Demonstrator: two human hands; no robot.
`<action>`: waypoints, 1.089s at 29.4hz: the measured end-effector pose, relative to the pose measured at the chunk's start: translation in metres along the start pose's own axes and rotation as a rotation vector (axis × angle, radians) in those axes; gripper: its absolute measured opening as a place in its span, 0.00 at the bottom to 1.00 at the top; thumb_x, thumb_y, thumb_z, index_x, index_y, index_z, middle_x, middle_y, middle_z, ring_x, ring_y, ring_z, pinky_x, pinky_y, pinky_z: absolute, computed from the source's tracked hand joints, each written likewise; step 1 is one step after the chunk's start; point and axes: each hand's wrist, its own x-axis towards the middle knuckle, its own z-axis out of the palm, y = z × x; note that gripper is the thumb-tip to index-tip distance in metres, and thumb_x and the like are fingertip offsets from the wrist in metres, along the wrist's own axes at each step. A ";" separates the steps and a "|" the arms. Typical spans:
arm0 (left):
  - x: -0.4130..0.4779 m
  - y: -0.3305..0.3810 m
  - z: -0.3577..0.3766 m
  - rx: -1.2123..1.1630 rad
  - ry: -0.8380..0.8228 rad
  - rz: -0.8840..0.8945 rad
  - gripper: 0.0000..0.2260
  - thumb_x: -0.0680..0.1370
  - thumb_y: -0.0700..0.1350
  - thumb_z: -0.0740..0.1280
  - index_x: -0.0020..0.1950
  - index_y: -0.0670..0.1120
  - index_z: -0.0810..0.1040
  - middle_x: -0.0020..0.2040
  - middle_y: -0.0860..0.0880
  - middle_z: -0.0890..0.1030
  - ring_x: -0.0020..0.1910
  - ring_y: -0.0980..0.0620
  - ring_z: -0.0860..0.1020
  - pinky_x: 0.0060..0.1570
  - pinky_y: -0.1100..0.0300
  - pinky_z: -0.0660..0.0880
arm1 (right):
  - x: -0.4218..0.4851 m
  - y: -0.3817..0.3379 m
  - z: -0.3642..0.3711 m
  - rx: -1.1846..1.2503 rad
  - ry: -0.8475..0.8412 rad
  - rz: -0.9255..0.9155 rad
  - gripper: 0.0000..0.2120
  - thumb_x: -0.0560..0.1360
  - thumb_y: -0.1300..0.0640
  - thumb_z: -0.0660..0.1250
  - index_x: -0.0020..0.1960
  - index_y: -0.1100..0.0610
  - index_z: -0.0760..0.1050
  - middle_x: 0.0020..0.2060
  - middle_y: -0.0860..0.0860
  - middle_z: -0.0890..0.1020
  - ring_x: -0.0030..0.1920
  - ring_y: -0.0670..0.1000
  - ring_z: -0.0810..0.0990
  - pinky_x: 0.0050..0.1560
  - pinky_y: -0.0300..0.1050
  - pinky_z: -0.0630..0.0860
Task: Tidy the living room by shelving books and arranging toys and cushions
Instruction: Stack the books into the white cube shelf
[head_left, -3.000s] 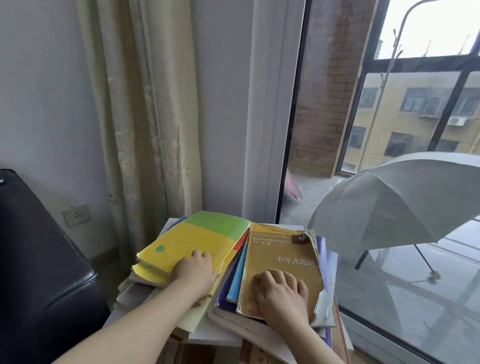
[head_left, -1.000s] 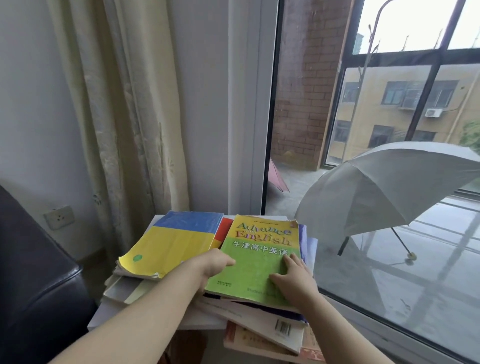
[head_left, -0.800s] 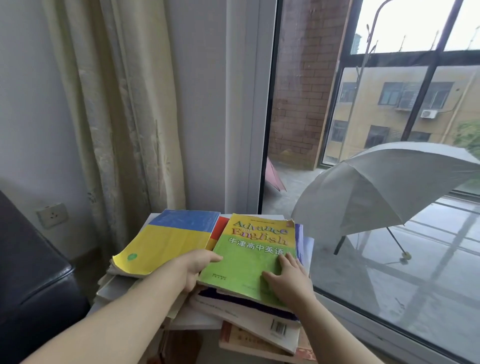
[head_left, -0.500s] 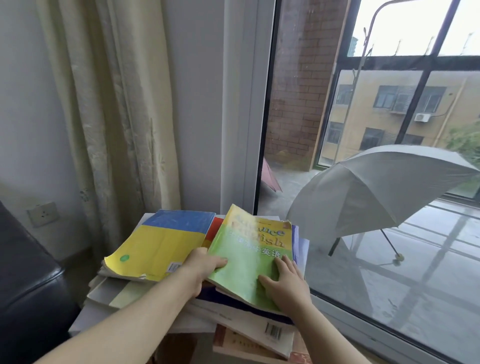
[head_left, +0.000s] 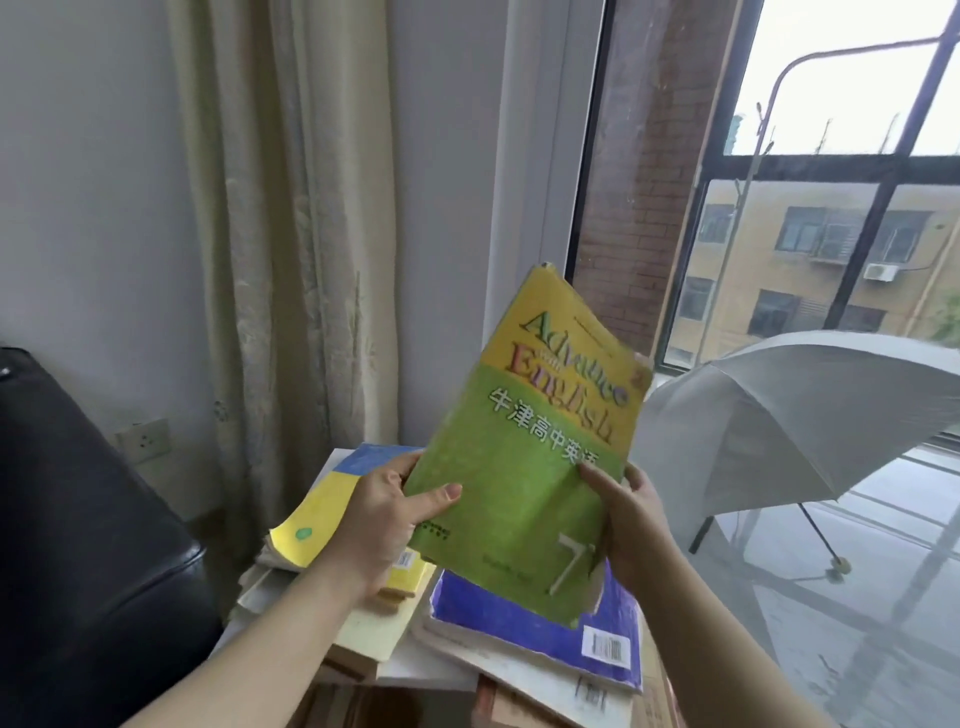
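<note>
Both hands are gripping a green and yellow "Advance English" textbook (head_left: 524, 457), which is being held in the air, tilted with its top edge leaning away toward the window. The left hand (head_left: 384, 514) is clasping the book's left edge, its thumb lying across the front cover and its fingers curling behind. The right hand (head_left: 623, 514) is pinching the right edge low down, with its thumb pressing on the cover and the other fingers wrapping round the back. The cover's lower right corner is looking worn and torn.

Beneath the textbook, a pile of books is resting on a white tabletop (head_left: 415, 670). A purple book (head_left: 519, 618) with a barcode label is lying on top of the pile's right side, directly under the held textbook and apart from it. A yellow and blue book (head_left: 322, 514) is lying on the left side, partly hidden behind the left wrist.

A cream curtain (head_left: 291, 208) is hanging behind the pile. A black leather seat (head_left: 78, 519) is standing at the left, with a wall socket (head_left: 144, 441) showing above it. Beyond the window glass, an open grey umbrella (head_left: 805, 415) is sitting on the balcony floor.
</note>
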 end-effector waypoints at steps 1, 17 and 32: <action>0.003 0.002 -0.008 0.119 0.030 0.047 0.09 0.73 0.33 0.69 0.48 0.46 0.79 0.39 0.52 0.84 0.41 0.51 0.82 0.39 0.63 0.77 | -0.004 -0.009 0.011 0.008 0.000 -0.067 0.13 0.71 0.64 0.70 0.54 0.56 0.73 0.45 0.56 0.83 0.41 0.55 0.83 0.39 0.50 0.83; 0.014 0.039 -0.033 -0.071 0.145 -0.008 0.06 0.73 0.39 0.70 0.49 0.45 0.78 0.40 0.48 0.85 0.36 0.51 0.84 0.31 0.58 0.78 | -0.033 -0.028 0.085 -0.109 -0.168 -0.175 0.06 0.71 0.64 0.71 0.47 0.58 0.79 0.36 0.53 0.85 0.35 0.52 0.84 0.32 0.44 0.80; 0.012 0.007 -0.035 -0.092 0.127 -0.066 0.09 0.69 0.36 0.73 0.47 0.44 0.81 0.42 0.46 0.85 0.42 0.46 0.83 0.39 0.55 0.77 | -0.032 -0.045 0.078 -0.180 -0.228 -0.256 0.05 0.70 0.65 0.72 0.42 0.57 0.79 0.33 0.52 0.85 0.33 0.50 0.84 0.32 0.43 0.80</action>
